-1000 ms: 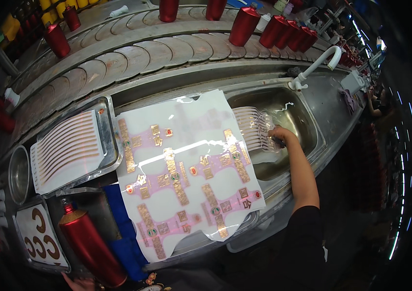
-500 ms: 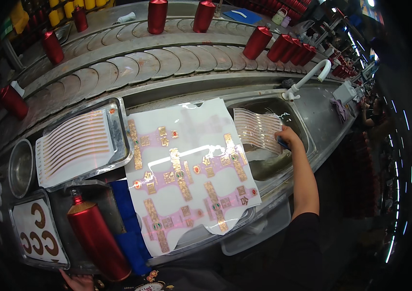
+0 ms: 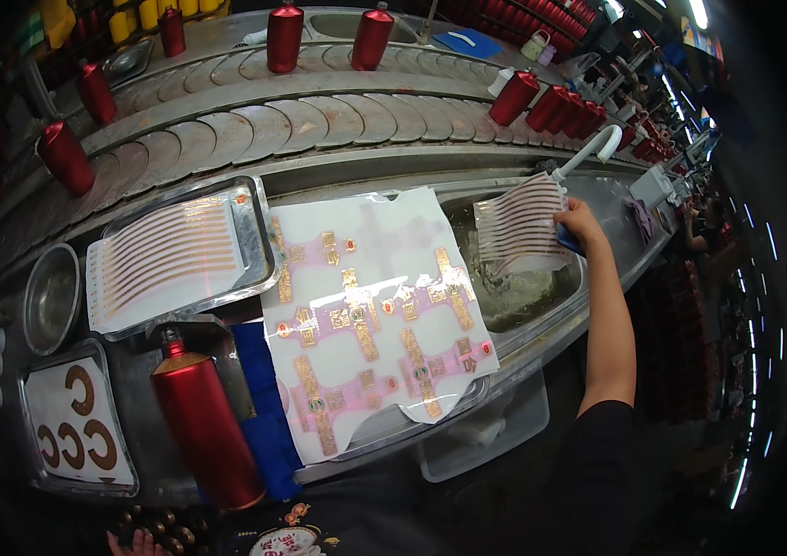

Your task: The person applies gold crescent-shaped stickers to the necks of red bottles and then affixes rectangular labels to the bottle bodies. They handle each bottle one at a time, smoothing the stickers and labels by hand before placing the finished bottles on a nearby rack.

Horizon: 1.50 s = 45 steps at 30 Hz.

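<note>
Striped transfer sheet (image 3: pixel 521 222) at 2 o'clock, over the watery sink (image 3: pixel 542 308): my right hand (image 3: pixel 581 221) pinches its right edge, with something dark blue (image 3: pixel 569 241) in that grip. My left hand (image 3: pixel 139 545), towards 7 o'clock, seems spread, holding nothing visible. I judge this step as wetting; the next move calls for a steady pinch.

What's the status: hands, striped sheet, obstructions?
Right hand gripping striped sheet over sink. Left hand at picture's lower edge, partly cut off, grip unclear. White faucet just beyond sheet, nothing visibly blocking.
</note>
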Available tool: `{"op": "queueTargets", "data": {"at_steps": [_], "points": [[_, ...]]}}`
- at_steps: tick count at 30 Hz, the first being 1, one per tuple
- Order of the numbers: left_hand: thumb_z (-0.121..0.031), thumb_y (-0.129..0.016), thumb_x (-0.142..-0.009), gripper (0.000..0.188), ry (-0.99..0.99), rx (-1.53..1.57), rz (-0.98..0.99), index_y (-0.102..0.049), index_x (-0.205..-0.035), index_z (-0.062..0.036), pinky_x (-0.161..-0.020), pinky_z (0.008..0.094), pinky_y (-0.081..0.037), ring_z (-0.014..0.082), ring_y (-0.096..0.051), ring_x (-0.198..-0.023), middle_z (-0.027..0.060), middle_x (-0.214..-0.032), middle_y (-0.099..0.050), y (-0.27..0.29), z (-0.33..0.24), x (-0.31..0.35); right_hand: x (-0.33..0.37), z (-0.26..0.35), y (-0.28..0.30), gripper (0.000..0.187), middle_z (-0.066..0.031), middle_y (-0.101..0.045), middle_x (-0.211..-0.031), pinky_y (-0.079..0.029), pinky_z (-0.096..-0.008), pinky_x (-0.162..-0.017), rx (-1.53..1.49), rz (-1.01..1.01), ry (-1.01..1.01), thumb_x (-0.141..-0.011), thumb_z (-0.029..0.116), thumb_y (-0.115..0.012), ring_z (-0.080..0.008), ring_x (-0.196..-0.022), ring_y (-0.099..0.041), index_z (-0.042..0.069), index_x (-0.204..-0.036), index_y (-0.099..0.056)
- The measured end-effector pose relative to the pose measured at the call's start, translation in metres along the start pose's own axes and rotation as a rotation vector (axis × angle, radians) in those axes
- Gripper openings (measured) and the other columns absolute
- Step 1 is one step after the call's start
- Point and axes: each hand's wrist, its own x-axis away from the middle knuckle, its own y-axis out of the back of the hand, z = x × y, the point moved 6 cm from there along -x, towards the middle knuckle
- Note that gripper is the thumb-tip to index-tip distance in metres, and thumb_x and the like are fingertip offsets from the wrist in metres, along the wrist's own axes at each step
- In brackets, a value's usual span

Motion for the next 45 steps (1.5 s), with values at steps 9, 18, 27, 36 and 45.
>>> {"op": "queueTargets", "data": {"at_steps": [9, 18, 27, 36, 45], "points": [[-0.039, -0.061, -0.099, 0.048, -0.336, 0.086, 0.328, -0.056, -0.126, -0.0002, -0.085, 0.0500, -0.054, 0.0312, -0.062, -0.097, 0.0202, -0.105, -0.067, -0.065, -0.109, 0.024, 0.008, 0.094, 0.043, 0.038, -0.0020, -0.073, -0.102, -0.049, -0.0263, -0.089, -0.017, 0.053, 0.093, -0.073, -0.003, -0.066, -0.0118, -0.089, -0.066, 0.001, -0.111, -0.069], [-0.014, -0.057, -0.098, 0.033, -0.538, -0.602, 0.950, -0.055, -0.127, 0.0014, -0.076, 0.0300, -0.055, 0.0186, -0.069, -0.088, 0.0129, -0.103, -0.068, -0.290, -0.108, 0.058, 0.044, 0.231, 0.040, 0.030, -0.0009, -0.069, -0.093, -0.049, -0.0248, -0.077, 0.031, 0.161, 0.288, -0.077, -0.001, -0.063, -0.0107, -0.082, -0.062, 0.001, -0.106, -0.067], [-0.012, -0.058, -0.088, 0.028, -1.162, -1.134, 0.240, -0.059, -0.110, 0.0055, -0.083, 0.0443, -0.053, 0.0385, -0.067, -0.089, 0.0255, -0.100, -0.068, -0.391, -0.188, -0.087, 0.078, 0.300, -0.018, 0.038, -0.0016, -0.068, -0.091, -0.048, -0.0222, -0.074, 0.024, 0.309, 0.361, -0.072, -0.001, -0.059, -0.0096, -0.080, -0.061, -0.003, -0.110, -0.065], [-0.030, -0.075, -0.080, 0.059, -0.497, -1.189, 0.432, -0.054, -0.114, 0.0140, -0.076, 0.0401, -0.056, 0.0269, -0.068, -0.092, 0.0238, -0.106, -0.066, -0.356, -0.151, -0.156, 0.094, 0.328, -0.078, 0.041, -0.0021, -0.069, -0.090, -0.049, -0.0225, -0.073, 0.082, 0.359, 0.405, -0.067, 0.001, -0.058, -0.0098, -0.078, -0.062, -0.004, -0.107, -0.066], [-0.027, -0.079, -0.068, 0.059, -0.468, -0.986, 0.405, -0.061, -0.111, 0.0100, -0.073, 0.0389, -0.055, 0.0316, -0.072, -0.090, 0.0221, -0.100, -0.072, -0.381, -0.137, -0.159, 0.113, 0.372, -0.104, 0.037, -0.0024, -0.069, -0.089, -0.049, -0.0219, -0.074, 0.051, 0.431, 0.445, -0.068, 0.001, -0.059, -0.0091, -0.079, -0.062, -0.005, -0.105, -0.067]]}}
